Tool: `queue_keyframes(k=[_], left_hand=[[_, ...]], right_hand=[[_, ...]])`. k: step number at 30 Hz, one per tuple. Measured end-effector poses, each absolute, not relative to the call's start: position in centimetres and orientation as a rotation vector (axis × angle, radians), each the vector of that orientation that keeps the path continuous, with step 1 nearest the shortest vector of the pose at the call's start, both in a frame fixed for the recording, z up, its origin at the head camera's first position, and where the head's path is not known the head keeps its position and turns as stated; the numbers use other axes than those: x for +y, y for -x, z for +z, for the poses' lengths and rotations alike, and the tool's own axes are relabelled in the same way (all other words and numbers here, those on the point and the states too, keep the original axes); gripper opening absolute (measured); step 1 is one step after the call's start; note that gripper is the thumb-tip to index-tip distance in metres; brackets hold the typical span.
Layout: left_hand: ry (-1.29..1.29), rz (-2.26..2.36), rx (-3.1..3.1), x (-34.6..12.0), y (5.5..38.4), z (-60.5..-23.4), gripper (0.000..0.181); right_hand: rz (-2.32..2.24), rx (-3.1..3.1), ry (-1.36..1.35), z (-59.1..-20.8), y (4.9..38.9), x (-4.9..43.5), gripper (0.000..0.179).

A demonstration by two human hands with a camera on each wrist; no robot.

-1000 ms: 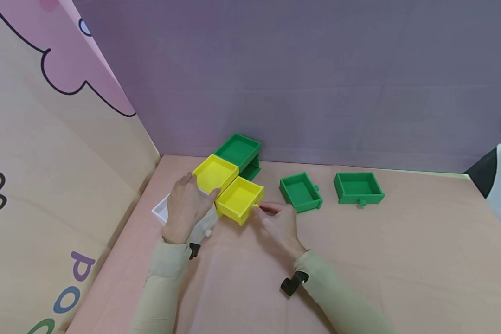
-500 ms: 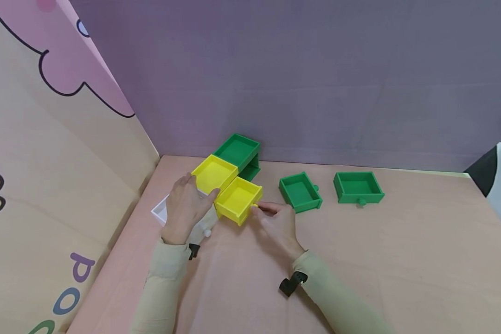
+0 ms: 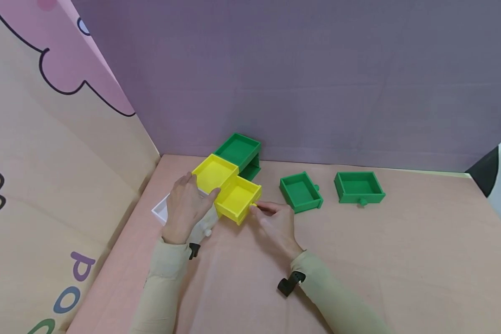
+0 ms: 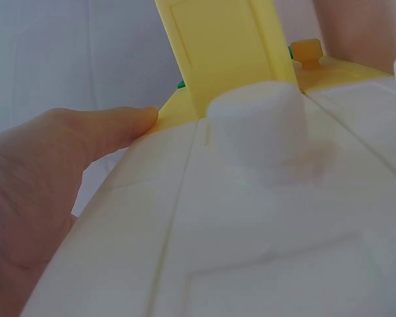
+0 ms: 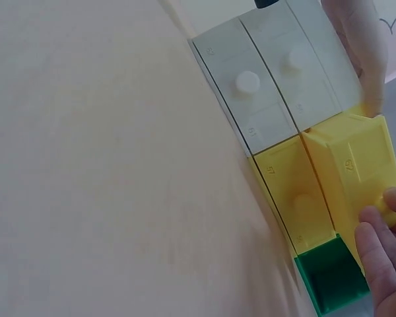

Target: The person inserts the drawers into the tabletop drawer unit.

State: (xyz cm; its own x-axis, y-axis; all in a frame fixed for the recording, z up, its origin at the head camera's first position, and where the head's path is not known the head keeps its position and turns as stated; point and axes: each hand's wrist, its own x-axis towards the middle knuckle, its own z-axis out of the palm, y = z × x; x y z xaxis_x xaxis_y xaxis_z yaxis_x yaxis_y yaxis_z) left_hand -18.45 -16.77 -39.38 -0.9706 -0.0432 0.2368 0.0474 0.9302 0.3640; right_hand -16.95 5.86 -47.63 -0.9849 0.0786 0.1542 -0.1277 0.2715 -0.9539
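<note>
A row of small drawer cabinets in white, yellow and green stands at the back left. My left hand (image 3: 185, 206) grips across the top of the white cabinet (image 4: 138, 198), its thumb at the yellow one's near edge. From the upper slot of the yellow cabinet (image 3: 215, 172) a yellow drawer (image 3: 237, 195) juts out, its inside bare. My right hand (image 3: 275, 225) pinches the knob on that drawer's front. Below it, in the right wrist view, a lower yellow drawer (image 5: 284, 178) sits flush. At the far end, the green cabinet (image 3: 239, 147) has an open slot.
Two loose green drawers lie to the right on the pink cloth: the nearer drawer (image 3: 301, 192) turned at an angle, the farther drawer (image 3: 359, 188) with its knob toward me. A purple-grey wall (image 3: 300, 83) rises behind, and a printed panel (image 3: 67, 153) on the left.
The yellow drawer has slid slightly farther into its cabinet, with my right hand moving a little left along with it. My left hand stays in place.
</note>
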Motion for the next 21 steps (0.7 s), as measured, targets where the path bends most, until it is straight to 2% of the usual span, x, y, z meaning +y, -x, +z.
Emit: queue_keyframes(k=[21], left_hand=[[-0.025, -0.552, -2.879, -16.62, 18.5, -39.32, 0.079]], right_hand=[[1.798, -2.341, -0.035, -48.21, 17.35, 5.63, 0.022]])
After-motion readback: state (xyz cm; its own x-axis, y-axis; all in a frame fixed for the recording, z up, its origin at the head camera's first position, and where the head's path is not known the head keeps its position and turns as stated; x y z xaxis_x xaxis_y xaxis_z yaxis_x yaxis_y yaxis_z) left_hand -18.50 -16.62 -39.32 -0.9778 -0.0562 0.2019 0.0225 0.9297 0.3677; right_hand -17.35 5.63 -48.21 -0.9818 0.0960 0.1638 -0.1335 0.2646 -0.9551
